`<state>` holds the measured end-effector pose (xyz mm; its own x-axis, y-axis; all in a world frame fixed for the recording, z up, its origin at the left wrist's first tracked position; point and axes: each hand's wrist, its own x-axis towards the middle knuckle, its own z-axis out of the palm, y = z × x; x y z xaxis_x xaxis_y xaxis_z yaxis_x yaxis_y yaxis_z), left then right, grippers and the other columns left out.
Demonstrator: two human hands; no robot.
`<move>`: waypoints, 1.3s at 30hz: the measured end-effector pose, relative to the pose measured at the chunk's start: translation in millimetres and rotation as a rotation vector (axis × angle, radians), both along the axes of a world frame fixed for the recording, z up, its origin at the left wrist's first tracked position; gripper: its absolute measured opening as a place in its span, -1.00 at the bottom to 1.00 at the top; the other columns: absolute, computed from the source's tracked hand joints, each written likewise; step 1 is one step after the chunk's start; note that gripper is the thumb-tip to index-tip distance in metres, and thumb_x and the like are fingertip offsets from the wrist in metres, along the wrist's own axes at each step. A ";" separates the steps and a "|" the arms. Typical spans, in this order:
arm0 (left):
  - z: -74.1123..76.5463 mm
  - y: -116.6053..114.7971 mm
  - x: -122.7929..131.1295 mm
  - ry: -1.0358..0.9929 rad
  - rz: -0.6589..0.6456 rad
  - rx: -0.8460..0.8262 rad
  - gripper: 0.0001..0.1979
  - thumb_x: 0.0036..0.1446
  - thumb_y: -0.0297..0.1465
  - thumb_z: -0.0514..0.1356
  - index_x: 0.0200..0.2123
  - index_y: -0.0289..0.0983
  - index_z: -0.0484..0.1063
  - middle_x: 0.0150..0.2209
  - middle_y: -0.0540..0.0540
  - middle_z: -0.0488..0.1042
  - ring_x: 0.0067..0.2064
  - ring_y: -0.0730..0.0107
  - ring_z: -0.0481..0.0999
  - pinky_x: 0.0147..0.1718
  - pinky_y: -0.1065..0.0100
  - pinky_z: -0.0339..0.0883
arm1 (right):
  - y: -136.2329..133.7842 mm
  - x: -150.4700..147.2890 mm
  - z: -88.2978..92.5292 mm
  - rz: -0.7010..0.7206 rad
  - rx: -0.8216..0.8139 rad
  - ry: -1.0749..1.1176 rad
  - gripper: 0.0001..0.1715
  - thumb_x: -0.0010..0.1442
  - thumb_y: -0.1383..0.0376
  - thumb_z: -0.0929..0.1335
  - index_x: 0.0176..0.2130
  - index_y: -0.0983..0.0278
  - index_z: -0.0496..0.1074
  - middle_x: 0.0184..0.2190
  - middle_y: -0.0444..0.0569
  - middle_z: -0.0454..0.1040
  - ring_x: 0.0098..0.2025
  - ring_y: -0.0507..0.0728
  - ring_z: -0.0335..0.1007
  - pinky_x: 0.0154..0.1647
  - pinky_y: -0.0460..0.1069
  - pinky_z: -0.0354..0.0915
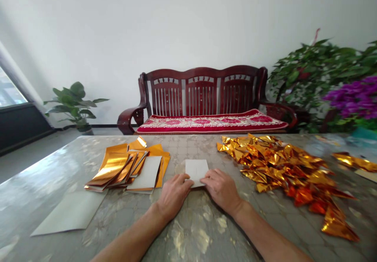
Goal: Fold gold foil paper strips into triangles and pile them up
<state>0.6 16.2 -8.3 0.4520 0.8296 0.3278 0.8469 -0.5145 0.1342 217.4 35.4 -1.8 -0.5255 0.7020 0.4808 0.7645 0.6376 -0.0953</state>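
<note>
A small white-backed paper sheet (196,170) lies on the table in front of me. My left hand (173,194) rests on its near left edge, fingers curled and pressing down. My right hand (220,189) presses its near right edge in the same way. To the left lies a fanned stack of gold foil sheets (123,165), some turned white side up. To the right spreads a pile of folded gold foil pieces (282,165).
A single white sheet (70,213) lies at the near left of the patterned table (191,230). More gold foil (355,162) sits at the far right. Behind the table stand a wooden bench (203,101) with a red cushion and potted plants (324,81).
</note>
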 end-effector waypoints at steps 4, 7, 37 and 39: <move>2.5 2.2 0.0 0.001 0.002 -0.061 -0.76 0.35 -0.35 0.03 -0.23 -0.14 0.52 -0.24 -0.04 0.51 -0.14 0.32 0.47 -0.19 0.38 0.33 | 3.8 3.4 -5.1 0.068 -0.157 0.018 -0.75 0.31 0.33 0.30 -0.22 0.11 0.59 -0.30 -0.08 0.52 -0.17 0.11 0.34 -0.20 -0.05 0.18; 5.5 2.7 -1.1 -0.071 0.011 -0.105 -0.71 0.36 -0.31 0.02 -0.30 -0.16 0.53 -0.28 -0.03 0.51 -0.17 0.35 0.47 -0.19 0.40 0.28 | 5.7 9.2 -3.4 0.089 -0.271 0.083 -0.77 0.31 0.26 0.31 -0.19 0.09 0.59 -0.27 -0.11 0.54 -0.16 0.09 0.38 -0.15 -0.06 0.21; 4.9 14.4 -0.3 -0.248 0.317 -0.229 -0.69 0.16 -0.19 0.22 -0.52 -0.26 0.43 -0.36 -0.06 0.47 -0.24 0.31 0.44 -0.27 0.38 0.18 | 4.8 -2.0 2.9 -0.264 -0.337 0.045 -0.76 0.27 0.24 0.29 -0.39 0.19 0.48 -0.35 -0.09 0.54 -0.28 0.08 0.41 -0.36 -0.06 0.07; 5.6 14.5 0.0 -0.231 0.319 -0.225 -0.70 0.16 -0.19 0.22 -0.52 -0.26 0.44 -0.36 -0.06 0.47 -0.24 0.30 0.44 -0.26 0.37 0.18 | 4.7 -2.1 2.7 -0.259 -0.318 0.019 -0.73 0.29 0.24 0.27 -0.40 0.20 0.47 -0.35 -0.06 0.54 -0.27 0.09 0.40 -0.34 -0.06 0.07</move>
